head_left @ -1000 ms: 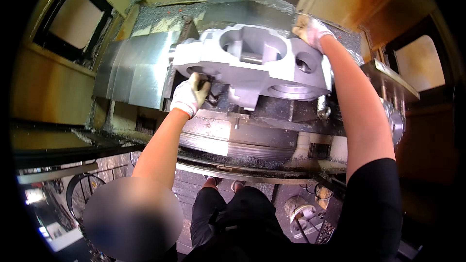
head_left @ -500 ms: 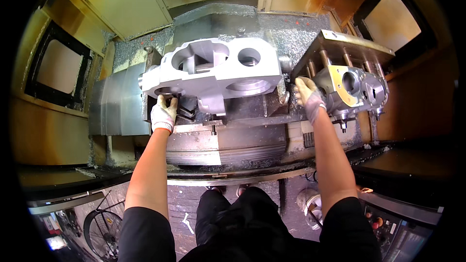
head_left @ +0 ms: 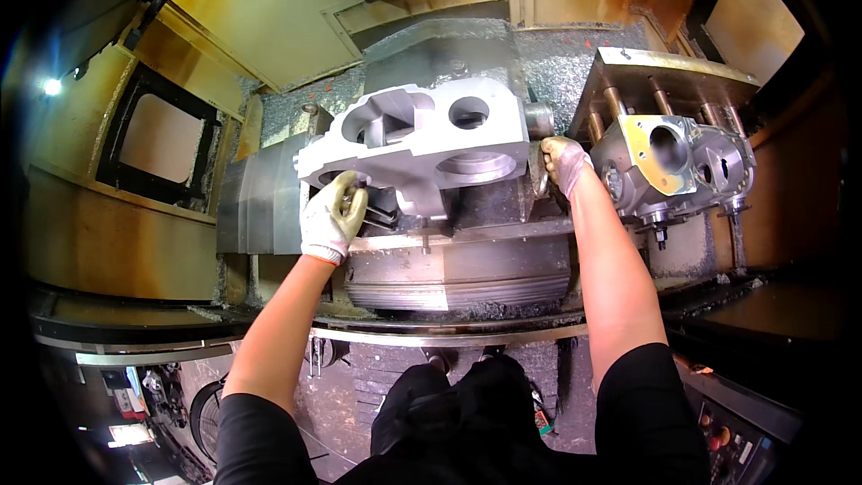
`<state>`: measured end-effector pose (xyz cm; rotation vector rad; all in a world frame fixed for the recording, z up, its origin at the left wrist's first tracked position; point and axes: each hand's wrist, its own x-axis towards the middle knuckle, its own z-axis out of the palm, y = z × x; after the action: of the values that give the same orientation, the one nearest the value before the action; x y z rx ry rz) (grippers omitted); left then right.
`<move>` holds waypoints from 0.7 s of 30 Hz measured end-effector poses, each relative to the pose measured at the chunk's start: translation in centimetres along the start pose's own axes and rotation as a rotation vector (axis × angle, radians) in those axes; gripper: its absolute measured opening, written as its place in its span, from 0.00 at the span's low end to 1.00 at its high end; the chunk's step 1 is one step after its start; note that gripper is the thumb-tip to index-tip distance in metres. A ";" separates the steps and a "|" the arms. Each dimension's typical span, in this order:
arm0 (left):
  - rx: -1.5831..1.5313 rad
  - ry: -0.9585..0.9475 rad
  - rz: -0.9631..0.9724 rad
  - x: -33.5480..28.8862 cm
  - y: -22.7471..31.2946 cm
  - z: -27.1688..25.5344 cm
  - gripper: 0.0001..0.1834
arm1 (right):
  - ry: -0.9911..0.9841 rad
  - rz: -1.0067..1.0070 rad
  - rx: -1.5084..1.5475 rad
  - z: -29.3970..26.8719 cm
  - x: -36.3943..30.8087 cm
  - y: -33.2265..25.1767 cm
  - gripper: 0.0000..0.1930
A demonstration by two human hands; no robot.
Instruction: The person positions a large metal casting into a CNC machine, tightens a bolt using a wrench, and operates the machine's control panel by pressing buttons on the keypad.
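Observation:
A large pale-grey metal casting (head_left: 417, 137) with several round openings sits on a dark fixture (head_left: 489, 207) inside a machine enclosure. My left hand (head_left: 332, 220), in a white glove, is at the casting's lower left opening. Its thumb and fingers curl together around something small and dark that I cannot make out. Gloved too, my right hand (head_left: 566, 164) is closed at the casting's right end, beside a round metal cylinder (head_left: 539, 119). A small metal lever-like part (head_left: 541, 183) hangs just below those fingers; whether they grip it is hidden.
To the right, a second machined housing (head_left: 709, 166) with a yellowish face is mounted under a thick plate (head_left: 673, 67) on posts. Metal chips (head_left: 575, 63) cover the bed behind. Ribbed way covers (head_left: 458, 292) and the enclosure's front sill (head_left: 449, 337) lie nearer me.
My right hand has moved from beside the right housing to the casting's right end and closed there. The left hand has turned, its thumb and fingers now curled. The view has shifted.

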<state>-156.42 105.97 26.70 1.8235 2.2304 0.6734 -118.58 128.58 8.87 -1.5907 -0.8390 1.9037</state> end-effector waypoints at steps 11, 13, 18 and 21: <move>0.437 -0.168 0.323 9.2 7.0 6.0 0.42 | 0.041 -0.140 0.542 -0.9 -8.3 2.8 0.31; 0.442 -0.097 0.399 9.8 5.9 6.9 0.42 | 0.170 -0.249 0.565 -1.7 -9.9 6.0 0.24; 0.430 -0.037 0.465 10.1 4.4 7.9 0.45 | 0.262 -0.370 0.538 1.2 -14.9 14.6 0.17; 0.384 -0.167 0.379 9.9 5.6 6.4 0.47 | 0.432 -0.284 0.475 3.8 -19.0 18.1 0.19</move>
<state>-151.11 117.74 25.00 2.4203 2.0270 0.1336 -118.93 102.05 8.55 -1.4162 -0.3662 1.3564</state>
